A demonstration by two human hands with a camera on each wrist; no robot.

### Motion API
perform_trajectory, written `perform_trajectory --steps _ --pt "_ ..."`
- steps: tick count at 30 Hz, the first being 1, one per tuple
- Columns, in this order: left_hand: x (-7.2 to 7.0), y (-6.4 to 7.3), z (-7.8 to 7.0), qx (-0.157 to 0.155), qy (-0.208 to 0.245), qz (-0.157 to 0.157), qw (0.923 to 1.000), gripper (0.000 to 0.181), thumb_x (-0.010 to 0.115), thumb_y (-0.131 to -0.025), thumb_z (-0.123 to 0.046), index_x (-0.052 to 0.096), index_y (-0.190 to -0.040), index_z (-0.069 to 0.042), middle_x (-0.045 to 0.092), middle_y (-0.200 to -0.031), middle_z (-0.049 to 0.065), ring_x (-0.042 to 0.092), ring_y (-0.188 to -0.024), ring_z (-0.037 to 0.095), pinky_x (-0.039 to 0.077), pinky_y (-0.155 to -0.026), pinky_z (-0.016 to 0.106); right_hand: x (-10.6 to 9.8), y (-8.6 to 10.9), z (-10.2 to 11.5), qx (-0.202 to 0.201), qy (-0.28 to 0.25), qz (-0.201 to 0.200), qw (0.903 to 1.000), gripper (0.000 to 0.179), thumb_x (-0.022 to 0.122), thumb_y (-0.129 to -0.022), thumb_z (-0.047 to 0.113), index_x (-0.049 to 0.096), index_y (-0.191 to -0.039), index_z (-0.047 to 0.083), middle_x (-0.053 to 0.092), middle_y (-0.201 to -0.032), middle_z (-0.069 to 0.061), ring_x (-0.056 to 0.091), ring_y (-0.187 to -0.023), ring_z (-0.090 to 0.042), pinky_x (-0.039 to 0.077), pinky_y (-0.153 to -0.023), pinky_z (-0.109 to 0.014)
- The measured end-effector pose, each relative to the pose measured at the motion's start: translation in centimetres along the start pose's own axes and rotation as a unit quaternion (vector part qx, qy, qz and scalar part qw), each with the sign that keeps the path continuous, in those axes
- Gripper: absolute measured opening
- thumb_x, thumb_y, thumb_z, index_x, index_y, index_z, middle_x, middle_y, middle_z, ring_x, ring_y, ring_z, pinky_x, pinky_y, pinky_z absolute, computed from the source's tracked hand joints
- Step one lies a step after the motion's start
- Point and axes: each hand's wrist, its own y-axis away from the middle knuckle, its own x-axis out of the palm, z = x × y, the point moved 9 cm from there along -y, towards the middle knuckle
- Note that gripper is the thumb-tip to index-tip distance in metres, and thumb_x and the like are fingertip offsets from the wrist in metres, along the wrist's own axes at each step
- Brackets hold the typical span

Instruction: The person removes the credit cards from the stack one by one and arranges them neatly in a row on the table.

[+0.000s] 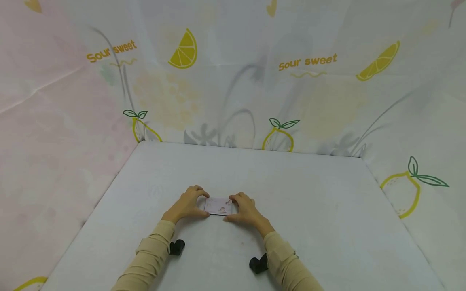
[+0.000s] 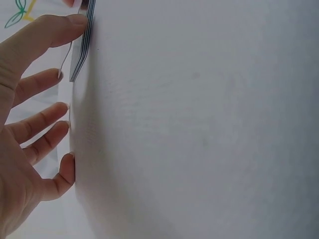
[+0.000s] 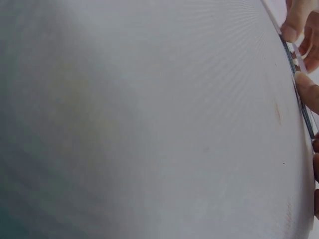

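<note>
A small flat booklet (image 1: pixel 218 206) with a pale pink printed cover lies on the white table between both hands. Its dark layered edge (image 2: pixel 82 52) shows in the left wrist view, where a thin sheet stands away from the layers near the index finger. My left hand (image 1: pixel 188 205) grips the booklet's left end, thumb at the near edge and fingers at the far one. At the opposite end, my right hand (image 1: pixel 246 210) holds it with the thumb along the near corner and the fingertips at the far corner. The right wrist view catches only fingers along the booklet's edge (image 3: pixel 307 119).
The white tabletop (image 1: pixel 309 194) stretches around the hands, backed by a fabric wall (image 1: pixel 233 81) with lemon prints. Black wrist devices stick out beside the left sleeve (image 1: pixel 177 247) and the right sleeve (image 1: pixel 258 264).
</note>
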Motion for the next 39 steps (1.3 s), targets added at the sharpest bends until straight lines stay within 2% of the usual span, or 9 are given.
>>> perform_trajectory --steps 6,14,21,31,39 --pt "0.06 -0.02 0.11 0.005 0.002 0.0 1.0 0.05 0.086 -0.065 -0.028 0.067 -0.106 -0.007 0.055 -0.115 0.016 0.046 -0.113 0.038 0.038 -0.089 0.062 -0.07 -0.14 0.16 -0.006 0.003 -0.004 1.0 0.059 0.079 -0.074 0.033 0.059 -0.119 0.001 0.055 -0.109 -0.011 0.052 -0.1 -0.025 0.034 -0.079 -0.04" --pt "0.28 -0.13 0.33 0.011 -0.001 0.0 0.9999 0.047 0.085 -0.065 -0.028 0.068 -0.104 -0.007 0.056 -0.113 0.015 0.047 -0.113 0.038 0.039 -0.088 0.062 0.3 -0.37 0.06 -0.002 0.01 0.003 0.9999 0.062 0.081 -0.071 0.035 0.06 -0.118 0.001 0.055 -0.108 -0.01 0.053 -0.099 -0.023 0.035 -0.079 -0.041" --pt "0.17 -0.05 0.32 0.012 0.006 0.004 0.9999 0.047 0.084 -0.066 -0.027 0.067 -0.105 -0.008 0.055 -0.115 0.015 0.046 -0.114 0.039 0.039 -0.09 0.062 -0.24 -0.24 0.32 0.002 -0.015 -0.002 0.9999 0.06 0.081 -0.072 0.033 0.06 -0.117 0.0 0.055 -0.108 -0.009 0.052 -0.097 -0.022 0.034 -0.079 -0.042" --pt "-0.03 0.02 0.3 0.019 0.046 0.005 0.9988 0.047 0.085 -0.066 -0.022 0.067 -0.105 -0.003 0.057 -0.111 0.015 0.05 -0.109 0.036 0.041 -0.093 0.052 -0.58 -0.27 0.62 0.003 -0.023 0.004 0.9997 0.058 0.081 -0.072 0.033 0.061 -0.117 0.001 0.055 -0.106 -0.008 0.052 -0.096 -0.021 0.036 -0.08 -0.043" --pt "-0.07 -0.1 0.52 0.04 0.065 -0.005 0.9971 0.048 0.085 -0.065 -0.02 0.066 -0.103 0.002 0.063 -0.103 0.011 0.056 -0.099 0.029 0.045 -0.09 0.046 -0.62 -0.45 0.68 -0.009 -0.023 -0.003 0.9997 0.059 0.083 -0.07 0.03 0.061 -0.115 -0.001 0.058 -0.101 -0.008 0.052 -0.088 -0.02 0.04 -0.076 -0.034"
